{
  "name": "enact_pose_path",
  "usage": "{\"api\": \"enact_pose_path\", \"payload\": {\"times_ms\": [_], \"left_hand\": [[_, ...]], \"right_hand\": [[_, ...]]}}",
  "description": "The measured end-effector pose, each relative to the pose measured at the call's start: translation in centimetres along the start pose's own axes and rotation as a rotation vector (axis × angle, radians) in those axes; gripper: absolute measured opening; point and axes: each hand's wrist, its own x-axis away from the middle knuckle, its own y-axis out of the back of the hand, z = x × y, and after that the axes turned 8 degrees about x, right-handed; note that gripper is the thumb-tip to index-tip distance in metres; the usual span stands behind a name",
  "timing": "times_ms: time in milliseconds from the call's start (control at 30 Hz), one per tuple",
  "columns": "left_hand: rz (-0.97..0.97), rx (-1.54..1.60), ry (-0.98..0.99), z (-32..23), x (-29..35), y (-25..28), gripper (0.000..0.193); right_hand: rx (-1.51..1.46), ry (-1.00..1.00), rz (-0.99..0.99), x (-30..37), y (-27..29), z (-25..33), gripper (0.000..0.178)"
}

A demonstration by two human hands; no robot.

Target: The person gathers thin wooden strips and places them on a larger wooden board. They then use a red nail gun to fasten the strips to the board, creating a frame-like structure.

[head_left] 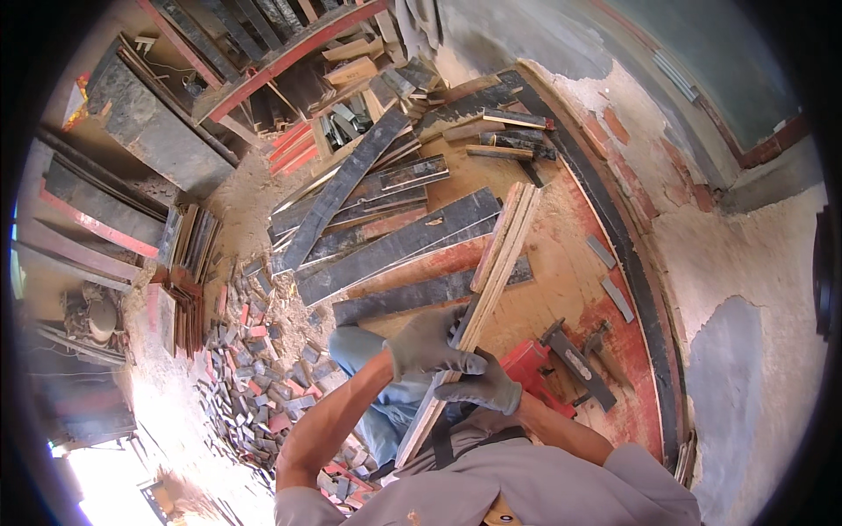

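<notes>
Several long wooden strips (498, 272), stacked together, run slantwise from beside my lap up over the work surface (561, 228). My left hand (432, 344), in a grey glove, is closed round their left side. From the lower right my right hand (482, 386), gloved too, grips the same strips close by. Just right of that hand lies a red nail gun (528, 375) with a black body part (579, 366). What looks like a hammer (603, 346) rests beyond it, partly hidden. A black-faced board (421, 294) lies flat beyond my left hand.
More black-faced boards (412, 245) are piled ahead, with short offcuts (517, 140) farther back. Two small grey strips (617, 300) lie near the right edge. Many small wood blocks (254, 386) cover the floor at left. A peeling wall (728, 263) stands at right.
</notes>
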Motion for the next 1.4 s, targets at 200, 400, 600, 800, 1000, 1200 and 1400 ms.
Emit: {"api": "enact_pose_path", "payload": {"times_ms": [200,400,600,800,1000,1200,1400], "left_hand": [[0.039,-0.101,0.045,-2.2,0.9,-0.1,0.107],[-0.014,-0.121,-0.044,-3.3,1.7,-1.1,0.107],[-0.22,0.152,0.175,-2.2,3.9,6.7,0.104],[-0.619,-0.43,-0.203,-0.8,4.5,18.7,0.108],[-0.785,-1.007,-0.294,-4.9,-3.5,12.5,0.116],[-0.223,-0.662,0.009,3.3,-4.6,-1.8,0.099],[-0.324,-0.845,0.038,11.3,-6.2,0.4,0.097]], "right_hand": [[0.021,-0.143,-0.117,2.4,-1.6,4.6,0.086],[0.001,0.09,-0.144,3.4,-1.4,4.9,0.071],[-0.371,0.042,-0.131,7.5,2.1,0.3,0.061],[-0.639,0.067,-0.182,2.5,1.7,1.3,0.041],[-0.69,0.119,-0.114,-4.9,-1.6,0.7,0.063],[0.035,0.078,0.067,-6.6,-2.5,-5.9,0.037],[0.659,0.164,-0.508,0.8,7.4,-3.3,0.066]]}}
